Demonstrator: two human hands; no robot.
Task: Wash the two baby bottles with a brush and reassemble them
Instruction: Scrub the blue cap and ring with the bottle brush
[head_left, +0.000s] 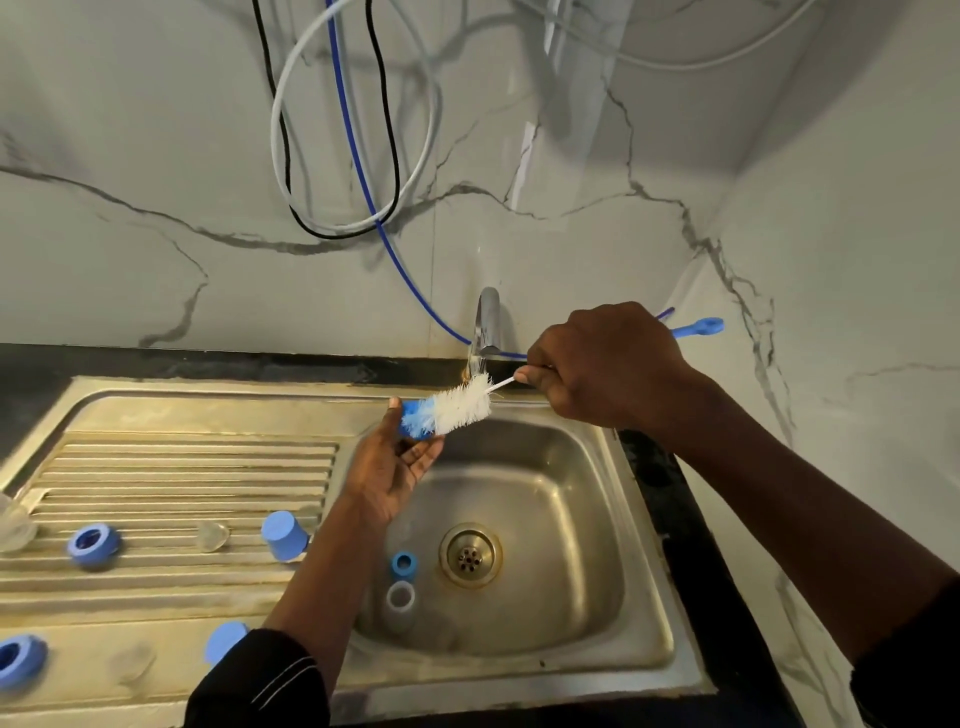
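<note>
One steel sink (545, 493) under marble wall (156, 156), right grip (597, 364) clutching brush (460, 408), left grip (389, 467) pinching blue piece (407, 409)

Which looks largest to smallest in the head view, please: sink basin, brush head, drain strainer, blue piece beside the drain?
1. Sink basin.
2. Brush head and drain strainer: too alike to rank, the brush being nearer the camera.
3. Blue piece, smallest.

Grey-veined marble wall (156, 291) meets a steel sink (582, 545), seemingly rust-stained.
</note>
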